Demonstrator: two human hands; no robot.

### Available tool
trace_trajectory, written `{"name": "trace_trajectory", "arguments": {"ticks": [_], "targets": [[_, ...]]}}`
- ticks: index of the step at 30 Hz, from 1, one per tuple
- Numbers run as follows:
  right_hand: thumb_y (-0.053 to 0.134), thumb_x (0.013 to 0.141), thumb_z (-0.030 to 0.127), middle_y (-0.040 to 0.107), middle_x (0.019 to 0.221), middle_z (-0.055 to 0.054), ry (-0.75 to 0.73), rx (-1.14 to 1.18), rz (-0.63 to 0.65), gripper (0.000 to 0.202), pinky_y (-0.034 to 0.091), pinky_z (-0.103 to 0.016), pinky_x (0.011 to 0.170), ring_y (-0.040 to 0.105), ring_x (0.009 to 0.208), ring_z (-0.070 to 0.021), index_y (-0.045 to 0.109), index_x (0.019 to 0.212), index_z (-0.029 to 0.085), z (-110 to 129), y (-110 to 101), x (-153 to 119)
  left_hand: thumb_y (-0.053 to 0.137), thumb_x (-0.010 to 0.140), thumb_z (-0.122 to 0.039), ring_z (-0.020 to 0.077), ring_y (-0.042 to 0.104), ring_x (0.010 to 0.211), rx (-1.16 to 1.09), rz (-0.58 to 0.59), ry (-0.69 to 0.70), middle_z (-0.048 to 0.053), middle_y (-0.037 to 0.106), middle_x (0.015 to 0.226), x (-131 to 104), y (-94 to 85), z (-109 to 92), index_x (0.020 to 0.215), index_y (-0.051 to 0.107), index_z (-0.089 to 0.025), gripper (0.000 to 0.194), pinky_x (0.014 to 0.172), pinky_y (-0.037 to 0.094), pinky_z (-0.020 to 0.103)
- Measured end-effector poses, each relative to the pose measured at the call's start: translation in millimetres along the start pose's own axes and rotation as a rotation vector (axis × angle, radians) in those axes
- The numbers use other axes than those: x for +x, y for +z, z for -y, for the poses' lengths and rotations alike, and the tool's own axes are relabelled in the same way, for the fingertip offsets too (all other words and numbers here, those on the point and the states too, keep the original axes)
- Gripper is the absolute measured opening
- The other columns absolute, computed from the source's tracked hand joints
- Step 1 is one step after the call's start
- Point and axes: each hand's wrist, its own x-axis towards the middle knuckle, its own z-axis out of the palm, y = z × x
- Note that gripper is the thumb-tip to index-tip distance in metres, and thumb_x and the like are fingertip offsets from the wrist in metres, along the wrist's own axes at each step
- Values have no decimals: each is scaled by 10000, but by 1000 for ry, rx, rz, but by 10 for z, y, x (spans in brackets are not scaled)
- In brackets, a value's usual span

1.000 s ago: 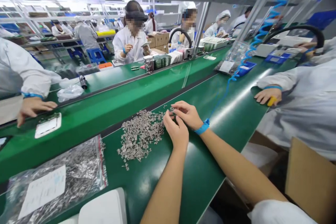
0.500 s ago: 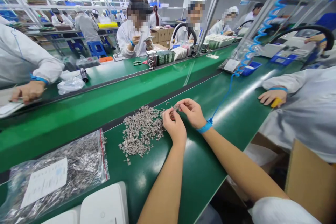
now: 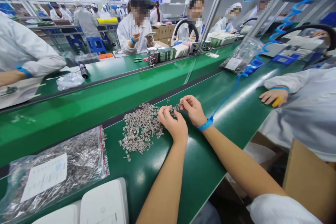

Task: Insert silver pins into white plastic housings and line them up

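A heap of small silvery metal parts (image 3: 141,127) lies loose on the green workbench. My left hand (image 3: 173,124) is at the heap's right edge, its thumb apart from its curved fingers, and I see no part gripped in it. Just to its right, my right hand (image 3: 193,109) pinches a small metal part (image 3: 181,105) between thumb and fingertips. More bits lie between the two hands, too small to make out singly. A blue wrist strap (image 3: 206,124) circles my right wrist, joined to a coiled blue cord (image 3: 288,21).
A clear zip bag (image 3: 78,168) full of similar metal parts lies at the left, behind white plastic cases (image 3: 103,203). A green conveyor belt (image 3: 105,101) runs beyond the bench. A co-worker's hand (image 3: 274,96) rests at the right, above an open cardboard box (image 3: 309,178).
My left hand has opened, its fingers moving left toward the heap and away from the thumb. My right hand has shifted slightly up and right, still pinching. A co-worker's arm at far left has moved left.
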Motion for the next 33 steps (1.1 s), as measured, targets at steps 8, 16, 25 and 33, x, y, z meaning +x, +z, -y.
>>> {"name": "trace_trajectory", "arguments": {"ticks": [8,16,25,33], "targets": [[743,809,521,633,782,-7,26,-78,41,346,530,-294,661,590,689,-144,584,870,220,82,17,-52,497,960,-203,238,593,1079,-50,235,74,114,668,1122,-9,15,-4,1094,651,-183,206,950,446,396],[806,759,459,658,771,-7,1,-106,18,300,549,-288,675,614,676,-135,671,863,212,128,7,-47,560,886,-158,182,589,870,-74,101,-16,56,643,927,51,3,3,922,603,-191,66,797,442,310],[817,751,407,689,806,-16,-62,-75,9,253,563,-293,677,633,679,-135,693,859,214,167,-6,-51,566,837,-136,158,565,772,-166,104,-3,28,644,858,44,-5,-11,901,589,-203,96,752,451,289],[800,763,361,706,807,-21,-106,-126,-26,201,584,-313,670,650,668,-145,697,854,214,225,12,-66,603,881,-151,194,577,903,-95,24,134,40,699,877,81,-21,39,882,646,-205,69,839,459,329]]}}
